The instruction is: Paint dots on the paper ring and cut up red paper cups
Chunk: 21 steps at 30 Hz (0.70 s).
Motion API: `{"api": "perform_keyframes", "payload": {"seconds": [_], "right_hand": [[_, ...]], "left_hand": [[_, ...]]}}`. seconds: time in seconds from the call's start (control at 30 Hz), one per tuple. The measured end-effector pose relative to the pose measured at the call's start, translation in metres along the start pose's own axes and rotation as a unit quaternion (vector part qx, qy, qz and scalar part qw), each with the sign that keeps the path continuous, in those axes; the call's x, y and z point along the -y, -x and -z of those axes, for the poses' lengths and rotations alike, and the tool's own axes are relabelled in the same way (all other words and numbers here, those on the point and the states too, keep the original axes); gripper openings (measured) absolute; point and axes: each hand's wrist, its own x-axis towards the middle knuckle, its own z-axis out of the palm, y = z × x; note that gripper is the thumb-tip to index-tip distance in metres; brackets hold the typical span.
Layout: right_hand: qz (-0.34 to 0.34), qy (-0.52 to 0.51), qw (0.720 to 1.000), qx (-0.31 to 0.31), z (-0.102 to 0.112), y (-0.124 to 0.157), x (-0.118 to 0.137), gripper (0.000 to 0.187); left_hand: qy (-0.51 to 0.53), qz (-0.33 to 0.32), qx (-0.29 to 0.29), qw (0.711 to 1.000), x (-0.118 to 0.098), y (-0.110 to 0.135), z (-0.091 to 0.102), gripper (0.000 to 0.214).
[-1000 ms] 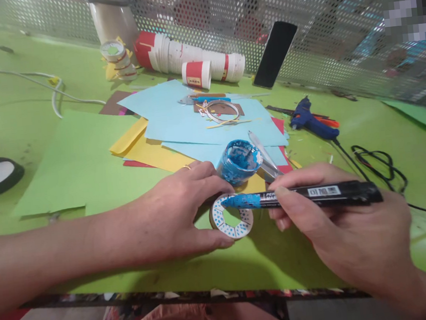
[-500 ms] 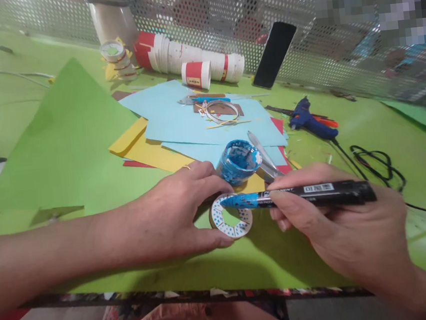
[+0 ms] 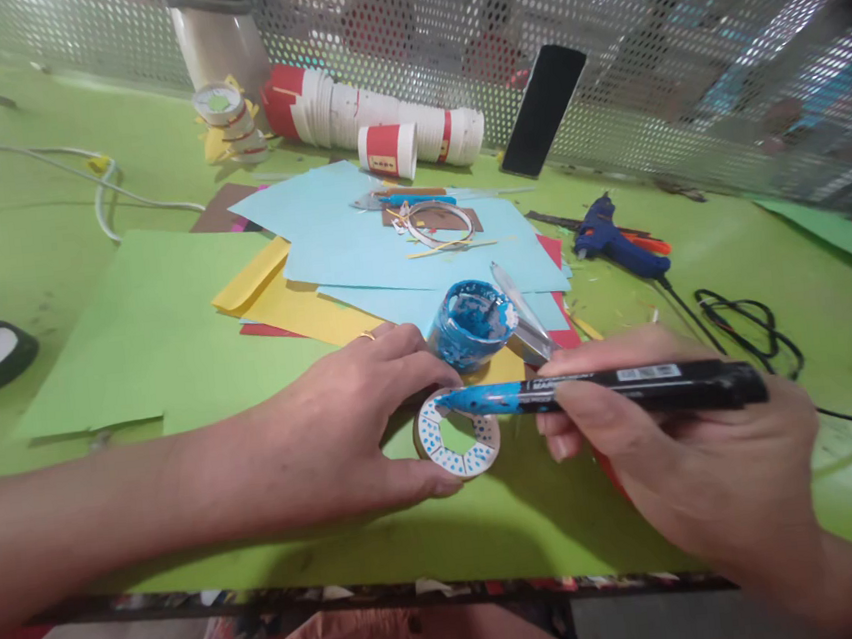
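A white paper ring [image 3: 458, 449] with blue dots lies on a green sheet near the table's front edge. My left hand [image 3: 338, 428] pinches it between thumb and forefinger, holding it flat. My right hand [image 3: 679, 446] grips a black marker [image 3: 629, 388] whose blue-smeared tip rests on the ring's upper left rim. A small cup [image 3: 472, 323] coated in blue paint stands just behind the ring, touching my left forefinger.
Sheets of light blue paper [image 3: 388, 233], yellow paper [image 3: 295, 297] and green paper [image 3: 147, 326] are spread behind. A blue glue gun [image 3: 614, 241] with a black cord [image 3: 749, 318] lies right. A stack of paper cups [image 3: 377, 123], a black phone [image 3: 542, 109] and a mesh screen [image 3: 673, 65] stand at the back.
The green sheet at left, lifted half a second ago, lies flat again. The marker tip has shifted slightly left along the ring. My left hand keeps its hold.
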Motion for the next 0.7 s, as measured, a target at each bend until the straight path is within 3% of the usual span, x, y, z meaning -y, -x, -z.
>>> {"api": "perform_keyframes", "payload": {"seconds": [0.13,0.27,0.43,0.7], "right_hand": [[-0.018,-0.02,0.999,-0.032,0.0003,-0.0012,0.0012,0.006],[-0.012,0.032,0.999,-0.036,0.001,-0.0022,0.0028,0.011],[0.044,0.066,0.997,0.004,0.0031,-0.0031,0.0011,0.008],[0.052,0.079,0.995,0.028,0.0026,-0.0047,0.0016,0.006]], "left_hand": [[-0.004,0.0,0.001,1.0,0.0,0.0005,-0.0003,0.044],[-0.005,-0.004,0.002,1.0,0.0008,0.0007,-0.0007,0.045],[-0.004,-0.008,0.001,1.0,0.0018,0.0021,-0.0015,0.044],[-0.007,-0.008,-0.005,1.0,0.0003,0.0014,-0.0002,0.044]]}}
